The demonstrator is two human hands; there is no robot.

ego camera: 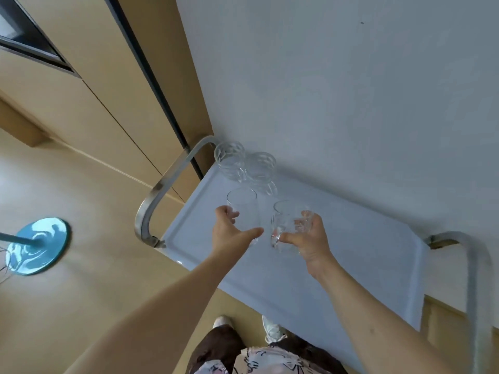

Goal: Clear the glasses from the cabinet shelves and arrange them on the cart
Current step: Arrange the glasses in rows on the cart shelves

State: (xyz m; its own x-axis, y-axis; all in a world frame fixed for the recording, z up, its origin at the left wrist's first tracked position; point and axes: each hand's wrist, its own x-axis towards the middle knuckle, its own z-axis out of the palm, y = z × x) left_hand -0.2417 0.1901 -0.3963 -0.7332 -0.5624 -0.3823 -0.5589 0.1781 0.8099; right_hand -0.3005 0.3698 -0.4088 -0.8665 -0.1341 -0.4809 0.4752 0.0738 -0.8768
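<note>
Over the cart's top tray (337,233), both hands hold glasses. Left hand (229,236): thumb and fingers curled round a plain clear tumbler (243,209), gripped low on its side. Right hand (307,238): fingers and thumb wrapped round a second clear glass (287,225), close beside the first. Cannot tell whether either glass base touches the tray. Two patterned glasses (244,164) already stand together at the tray's far left corner, touching or nearly so, near the wall (351,76). Metal handle (164,190) arches at that end. Round blue stand base (37,245) sits on the floor, well left of the cart.
</note>
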